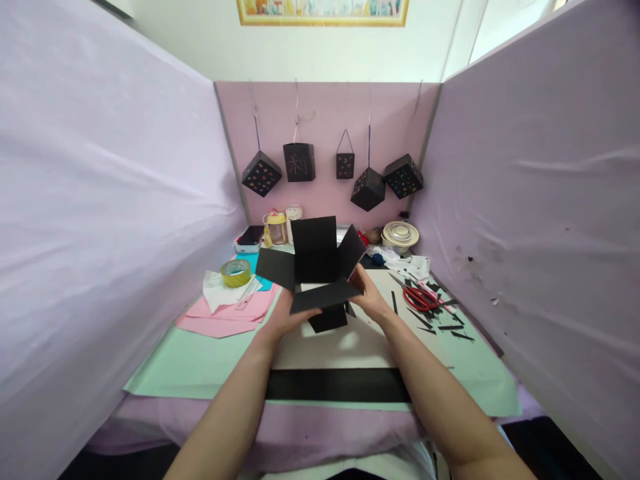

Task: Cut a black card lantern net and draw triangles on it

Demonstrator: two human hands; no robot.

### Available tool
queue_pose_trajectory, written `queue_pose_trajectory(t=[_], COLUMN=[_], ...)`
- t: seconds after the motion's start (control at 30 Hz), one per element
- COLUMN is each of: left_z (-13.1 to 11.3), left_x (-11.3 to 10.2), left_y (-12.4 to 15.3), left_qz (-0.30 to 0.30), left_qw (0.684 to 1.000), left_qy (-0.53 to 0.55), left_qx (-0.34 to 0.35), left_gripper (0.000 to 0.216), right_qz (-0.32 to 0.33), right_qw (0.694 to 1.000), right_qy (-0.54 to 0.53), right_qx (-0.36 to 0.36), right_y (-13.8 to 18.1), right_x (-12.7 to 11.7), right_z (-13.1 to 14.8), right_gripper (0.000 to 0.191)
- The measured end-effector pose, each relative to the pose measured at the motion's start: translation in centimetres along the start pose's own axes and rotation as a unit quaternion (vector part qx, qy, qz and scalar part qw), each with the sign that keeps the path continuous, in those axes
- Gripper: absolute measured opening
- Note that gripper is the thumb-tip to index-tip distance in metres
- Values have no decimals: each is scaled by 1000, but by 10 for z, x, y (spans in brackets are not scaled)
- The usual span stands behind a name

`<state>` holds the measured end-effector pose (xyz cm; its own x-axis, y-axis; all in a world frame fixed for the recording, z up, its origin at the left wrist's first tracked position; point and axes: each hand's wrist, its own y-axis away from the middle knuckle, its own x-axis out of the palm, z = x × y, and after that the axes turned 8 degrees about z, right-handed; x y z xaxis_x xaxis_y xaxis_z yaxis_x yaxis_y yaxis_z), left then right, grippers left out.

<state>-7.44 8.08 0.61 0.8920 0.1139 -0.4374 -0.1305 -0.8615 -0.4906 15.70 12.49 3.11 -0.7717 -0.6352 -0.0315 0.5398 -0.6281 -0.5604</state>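
Both my hands hold a black paper box net (315,263) above the table, its flaps folded up and splayed outward. My left hand (287,319) grips it from below on the left, fingers closed under the front flap. My right hand (369,297) holds the right side, fingers curled against a flap. Under the box lies a white sheet (350,347), and a black paper strip (340,385) lies across the near edge of the table.
Red-handled scissors (420,298) and black paper scraps lie at right. Pink paper sheets (225,317), a tape roll (235,272), a cloth and a ruler sit at left. Jars, a phone and a round tin stand at the back. Several black paper lanterns (367,189) hang on the pink partition. Lilac walls close both sides.
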Motion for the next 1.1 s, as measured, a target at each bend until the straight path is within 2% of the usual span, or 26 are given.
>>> queue_pose_trajectory(t=[0.23, 0.43, 0.6, 0.73, 1.1], left_z=[-14, -21, -24, -22, -19], left_x=[2, 4, 2, 0, 4], left_y=[-1, 2, 0, -1, 0], left_qz=[-1, 2, 1, 2, 19], left_qw=[1000, 1000, 995, 992, 989], left_qy=[9, -27, -97, -119, -127], left_qx=[6, -4, 35, 42, 74], left_gripper=[93, 81, 51, 46, 44], right_qz=[4, 10, -11, -23, -27], right_qw=[1000, 1000, 998, 995, 996], right_qy=[-6, -25, -12, -16, -40], right_qx=[-5, -12, 65, 91, 69], right_y=[-2, -2, 1, 3, 1], right_x=[-1, 0, 1, 0, -1], right_z=[-2, -2, 7, 10, 12], right_gripper=[91, 84, 73, 62, 75])
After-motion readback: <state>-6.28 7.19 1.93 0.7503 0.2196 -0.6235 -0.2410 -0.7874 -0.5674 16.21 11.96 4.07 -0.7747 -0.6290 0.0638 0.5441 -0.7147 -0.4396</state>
